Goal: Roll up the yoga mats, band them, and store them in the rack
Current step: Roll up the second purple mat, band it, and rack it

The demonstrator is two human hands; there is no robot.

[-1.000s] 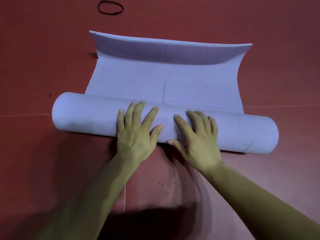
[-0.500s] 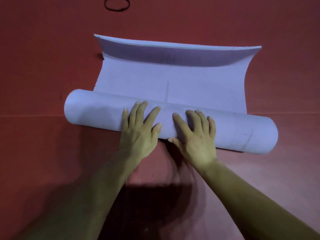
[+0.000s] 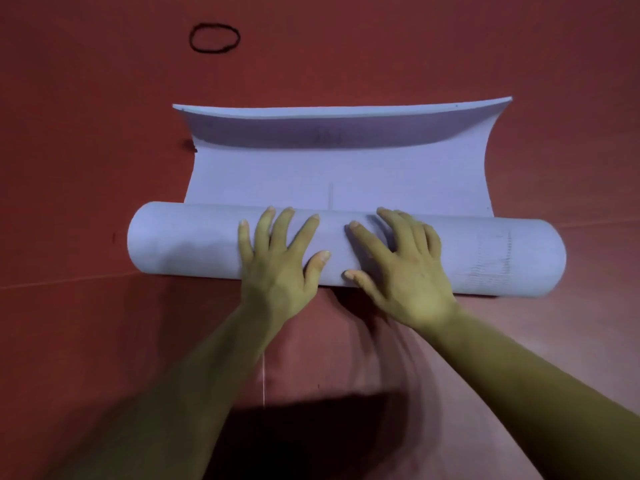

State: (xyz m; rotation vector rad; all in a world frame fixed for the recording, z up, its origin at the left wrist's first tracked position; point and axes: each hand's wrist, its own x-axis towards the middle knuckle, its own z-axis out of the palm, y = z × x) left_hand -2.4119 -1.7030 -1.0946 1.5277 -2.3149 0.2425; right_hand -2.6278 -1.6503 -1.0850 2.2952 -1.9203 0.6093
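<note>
A pale lilac yoga mat (image 3: 332, 174) lies on the red floor, mostly rolled into a thick tube (image 3: 187, 240) that runs left to right. A short flat stretch remains beyond the tube, and its far edge curls upward. My left hand (image 3: 277, 261) and my right hand (image 3: 401, 268) both press flat on the middle of the tube, fingers spread and straight, side by side. A black elastic band (image 3: 214, 37) lies as a loop on the floor beyond the mat, at the far left.
Red floor matting (image 3: 86, 323) surrounds the mat on all sides, with a faint seam line crossing it at the level of the tube. No rack is in view.
The tube has rolled a little further away from me, so the flat stretch is shorter. Both hands stay pressed on its middle.
</note>
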